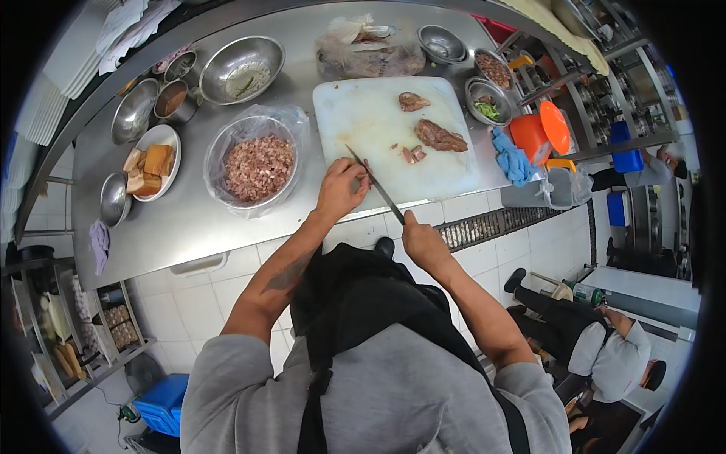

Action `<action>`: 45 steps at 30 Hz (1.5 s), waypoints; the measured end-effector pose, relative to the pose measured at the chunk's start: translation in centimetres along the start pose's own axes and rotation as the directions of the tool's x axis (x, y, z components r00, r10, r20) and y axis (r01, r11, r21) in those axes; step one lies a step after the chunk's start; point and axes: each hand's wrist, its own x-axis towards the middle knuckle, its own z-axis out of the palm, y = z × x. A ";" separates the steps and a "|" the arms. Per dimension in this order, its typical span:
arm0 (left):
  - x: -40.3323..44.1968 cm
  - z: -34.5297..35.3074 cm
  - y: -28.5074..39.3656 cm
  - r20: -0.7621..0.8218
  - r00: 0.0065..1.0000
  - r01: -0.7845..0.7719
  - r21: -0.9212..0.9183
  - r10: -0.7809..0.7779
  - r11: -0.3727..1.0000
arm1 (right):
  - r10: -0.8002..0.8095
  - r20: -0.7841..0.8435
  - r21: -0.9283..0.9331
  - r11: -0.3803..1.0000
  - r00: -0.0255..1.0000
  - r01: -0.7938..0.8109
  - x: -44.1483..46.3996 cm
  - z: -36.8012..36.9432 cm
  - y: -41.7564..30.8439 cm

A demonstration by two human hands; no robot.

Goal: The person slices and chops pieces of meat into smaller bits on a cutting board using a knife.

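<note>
My right hand [425, 240] is wrapped round the handle of a knife [387, 198], whose blade points up and left across the near edge of a white cutting board [340, 113]. Close beside the blade, my left hand [342, 188] is closed, fingers curled and pinched; what they hold, if anything, is too small to name. A small reddish bit shows at the blade near those fingertips. On the board's right half lie a large piece of cooked meat [441, 136], a smaller chunk [414, 101] and a few cut bits [413, 154].
Left of the board stands a plastic-lined bowl of diced meat [259, 168]. Farther left are a plate with blocks of pork [176, 155] and several metal bowls. A bagged lot of meat [370, 57] lies behind the board. Blue gloves [512, 157] rest at right. A co-worker [605, 340] is at lower right.
</note>
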 end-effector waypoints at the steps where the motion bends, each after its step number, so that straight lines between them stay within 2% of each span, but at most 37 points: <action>1: -0.2 -0.1 0.2 -0.023 0.997 0.074 -0.078 -0.076 0.994 | 0.003 -0.007 -0.003 1.000 1.000 -0.003 0.0 -0.7 -0.1; 2: -0.5 -0.2 0.4 -0.034 0.987 0.151 -0.154 -0.158 0.976 | -0.004 0.001 -0.042 0.999 1.000 0.004 -0.1 -1.2 -0.3; 3: -0.5 -0.1 0.3 -0.032 0.987 0.152 -0.154 -0.159 0.976 | -0.013 0.012 -0.081 0.997 1.000 0.014 -0.2 -1.9 -0.6; 5: -0.4 0.1 -0.2 -0.048 0.998 -0.029 -0.003 0.029 1.000 | -0.006 0.036 -0.084 0.996 0.999 0.009 -1.0 -3.9 -1.9; 9: -0.2 0.5 -0.2 -0.030 1.000 -0.006 0.028 0.007 1.000 | 0.054 0.092 -0.157 0.987 0.994 -0.039 -2.7 -6.3 -3.3; 15: 0.0 0.0 -0.3 -0.028 0.999 -0.041 0.050 0.043 0.998 | 0.040 0.057 0.003 0.999 0.998 -0.040 0.3 -0.7 -0.5; 18: 0.0 0.1 0.2 -0.009 1.000 -0.005 0.013 0.005 1.000 | 0.016 0.016 -0.035 0.999 1.000 -0.016 0.4 -1.6 -0.6; 20: -0.4 -0.5 0.5 -0.033 0.991 0.124 -0.109 -0.128 0.986 | 0.010 0.040 -0.060 0.998 0.999 -0.007 0.2 -3.2 -1.0; 21: -0.5 -0.6 0.3 -0.032 0.991 0.125 -0.106 -0.129 0.987 | 0.008 0.041 -0.057 0.998 0.999 -0.005 -0.4 -4.1 -1.4; 23: -0.4 -0.3 0.0 -0.005 1.000 0.021 0.034 -0.021 0.999 | 0.019 0.106 -0.129 0.992 0.994 -0.005 -2.2 -6.6 -2.5; 25: -0.2 -0.1 -0.1 -0.010 1.000 0.012 0.037 -0.012 0.999 | 0.033 0.127 -0.139 0.990 0.991 -0.015 -3.0 -7.2 -2.9; 27: -0.3 -0.1 -0.5 -0.005 1.000 0.011 0.043 -0.011 0.999 | 0.064 0.140 -0.070 0.996 0.988 -0.055 -2.6 -5.0 -2.2; 28: -0.2 0.0 -0.8 0.006 1.000 0.000 0.034 -0.001 0.999 | 0.027 0.083 -0.007 1.000 0.996 -0.027 -1.4 -1.8 -0.4; 31: 0.1 -0.3 -0.7 -0.001 1.000 -0.002 0.000 0.002 1.000 | 0.002 0.040 0.054 0.999 0.999 -0.004 0.4 -1.0 -0.3; 36: -0.9 -0.3 -0.1 -0.046 0.999 0.023 -0.062 -0.026 0.998 | 0.009 0.079 -0.035 0.999 0.997 -0.007 -0.5 -5.1 -1.7; 40: -0.5 -0.1 -0.4 -0.032 0.999 -0.040 0.034 0.041 0.999 | 0.067 0.158 -0.124 0.991 0.985 -0.047 -3.0 -7.5 -3.0; 45: -1.3 0.0 -0.8 0.009 1.000 -0.022 0.021 0.022 1.000 | -0.004 0.037 -0.038 0.999 0.999 0.006 -0.5 -0.5 -0.1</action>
